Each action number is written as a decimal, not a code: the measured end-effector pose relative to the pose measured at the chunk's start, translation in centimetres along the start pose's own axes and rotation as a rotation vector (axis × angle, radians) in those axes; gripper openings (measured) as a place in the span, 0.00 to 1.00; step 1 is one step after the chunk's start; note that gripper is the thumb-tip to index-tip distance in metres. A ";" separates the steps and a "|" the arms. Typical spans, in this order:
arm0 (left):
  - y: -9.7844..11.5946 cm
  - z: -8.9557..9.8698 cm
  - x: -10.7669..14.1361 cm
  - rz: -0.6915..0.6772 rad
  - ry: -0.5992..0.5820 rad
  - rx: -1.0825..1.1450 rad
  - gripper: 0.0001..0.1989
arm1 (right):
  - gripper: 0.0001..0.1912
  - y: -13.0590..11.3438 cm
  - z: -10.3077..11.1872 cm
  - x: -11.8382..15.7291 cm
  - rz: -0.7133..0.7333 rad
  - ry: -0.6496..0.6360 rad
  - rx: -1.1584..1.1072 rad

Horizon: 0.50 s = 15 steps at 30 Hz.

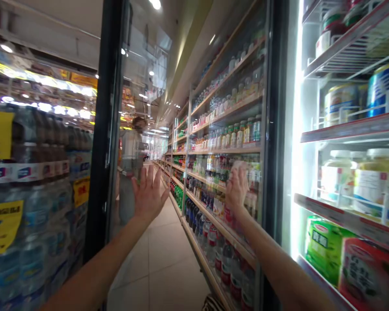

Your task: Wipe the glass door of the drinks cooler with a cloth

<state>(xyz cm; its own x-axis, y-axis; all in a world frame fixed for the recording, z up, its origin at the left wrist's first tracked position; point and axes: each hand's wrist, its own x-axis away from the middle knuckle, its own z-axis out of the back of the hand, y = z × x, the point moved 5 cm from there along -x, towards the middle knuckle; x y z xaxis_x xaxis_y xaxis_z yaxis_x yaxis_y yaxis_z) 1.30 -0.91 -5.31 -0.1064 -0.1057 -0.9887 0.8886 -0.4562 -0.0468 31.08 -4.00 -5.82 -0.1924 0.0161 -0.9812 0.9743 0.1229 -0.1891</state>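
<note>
A glass door [188, 52] with a dark frame stands in front of me, swung out from a lit cooler. My left hand [148, 194] is open, fingers spread and palm toward the glass; it looks laid on the pane, though contact is hard to confirm. Higher up and farther right, my right hand [236, 192] is closed over a pale, crumpled cloth [240, 166] held up at the glass. The cloth is blurred, and part of it lies under the fingers. Shelves of bottles [236, 136] show in or through the pane.
Right of the door, the cooler shelves [350, 129] carry jars [337, 175], cans and a green carton pack [326, 246]. On the left, wrapped water bottles [32, 224] are stacked with yellow price signs [3, 226]. A person [131, 160] appears in the glass. Tiled floor [162, 259] lies below.
</note>
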 end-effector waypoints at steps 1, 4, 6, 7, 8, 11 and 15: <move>0.0 0.0 0.0 0.003 -0.007 0.002 0.31 | 0.24 -2.5 -0.6 0.8 0.142 -0.060 -0.006; 0.1 0.2 -0.1 0.003 -0.015 0.005 0.31 | 0.23 -7.2 -1.4 2.7 0.491 -0.207 -0.039; 0.2 0.4 -0.1 0.001 -0.010 0.003 0.31 | 0.23 -6.2 -1.1 2.7 0.527 -0.243 -0.031; 0.2 0.4 -0.1 0.000 -0.008 0.001 0.31 | 0.23 -4.5 -0.7 2.1 0.464 -0.231 -0.015; 0.3 0.4 0.0 -0.001 -0.006 -0.002 0.31 | 0.24 -2.3 -0.2 1.4 0.363 -0.200 0.005; 0.7 0.2 0.7 -0.024 -0.021 -0.023 0.31 | 0.26 4.3 1.4 -0.1 -0.025 -0.027 0.049; 1.9 -0.5 2.4 -0.072 -0.083 -0.061 0.32 | 0.27 3.0 0.9 1.7 -0.029 0.006 0.040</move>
<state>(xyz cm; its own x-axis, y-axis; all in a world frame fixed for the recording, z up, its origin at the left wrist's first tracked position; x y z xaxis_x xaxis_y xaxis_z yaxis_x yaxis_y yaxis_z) 2.98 -1.58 -7.81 -0.2049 -0.1483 -0.9675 0.9025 -0.4112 -0.1281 33.79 -4.54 -8.11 -0.2210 0.0189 -0.9751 0.9722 0.0833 -0.2188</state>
